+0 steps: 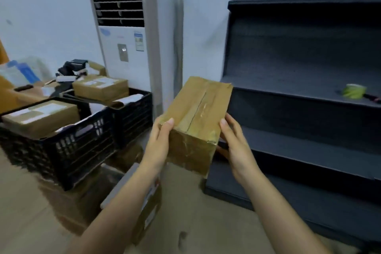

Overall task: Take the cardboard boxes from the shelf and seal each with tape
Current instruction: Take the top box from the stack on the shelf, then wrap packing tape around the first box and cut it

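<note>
From the head view, both hands are holding one brown oblong cardboard box (195,121) up in the air, just left of the front edge of the dark grey tiered metal shelf (299,88) and clear of every ledge. The left hand (159,144) is clamping the box's near left corner, thumb lying over the top edge, and the right hand (235,146) is gripping the near right side, thumb up on the rim and fingers tucking underneath. The box is running lengthwise away from the person, its far end rising and leaning towards the shelf, with the flap seam on top following that same long line. Glossy tape is showing over the near end and along the seam, so it is likely slick under the fingers. It looks light and stiff, judging by how it is being carried from one end, and the firm side walls and corners look like the safest hold. A yellow-green tape roll (353,91) is sitting on a middle ledge of the shelf, well to the right. Black plastic crates (82,140) of parcels are standing well left of the shelf.
</note>
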A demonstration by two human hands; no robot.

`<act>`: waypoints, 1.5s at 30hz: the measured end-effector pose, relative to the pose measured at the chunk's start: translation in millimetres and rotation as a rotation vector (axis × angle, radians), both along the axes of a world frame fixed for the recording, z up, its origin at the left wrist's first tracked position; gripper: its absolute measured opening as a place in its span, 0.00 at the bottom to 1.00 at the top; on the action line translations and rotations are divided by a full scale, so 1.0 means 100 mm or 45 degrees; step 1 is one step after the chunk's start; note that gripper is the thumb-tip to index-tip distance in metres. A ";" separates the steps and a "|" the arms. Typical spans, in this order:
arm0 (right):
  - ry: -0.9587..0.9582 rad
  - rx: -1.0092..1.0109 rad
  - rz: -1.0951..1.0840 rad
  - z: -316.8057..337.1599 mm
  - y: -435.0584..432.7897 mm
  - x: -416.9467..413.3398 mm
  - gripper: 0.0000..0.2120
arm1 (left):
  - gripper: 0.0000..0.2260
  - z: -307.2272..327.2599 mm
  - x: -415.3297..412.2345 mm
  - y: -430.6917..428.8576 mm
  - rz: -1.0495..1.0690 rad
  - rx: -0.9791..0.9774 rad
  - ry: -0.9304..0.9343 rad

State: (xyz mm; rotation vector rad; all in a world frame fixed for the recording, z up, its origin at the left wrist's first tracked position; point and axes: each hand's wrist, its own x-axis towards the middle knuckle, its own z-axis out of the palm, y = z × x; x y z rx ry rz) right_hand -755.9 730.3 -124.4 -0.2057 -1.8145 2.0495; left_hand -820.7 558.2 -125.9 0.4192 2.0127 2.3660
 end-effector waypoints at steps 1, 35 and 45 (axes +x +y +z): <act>0.003 -0.003 -0.059 -0.01 0.14 -0.09 0.34 | 0.10 -0.01 -0.17 0.17 -0.068 0.004 0.010; -0.016 0.245 -0.827 0.10 5.28 -2.17 0.32 | 0.08 0.34 -3.05 5.91 -0.664 -0.050 0.086; -0.029 0.314 -0.928 0.14 6.63 -2.94 0.26 | 0.03 0.44 -3.88 7.34 -0.729 -0.076 0.062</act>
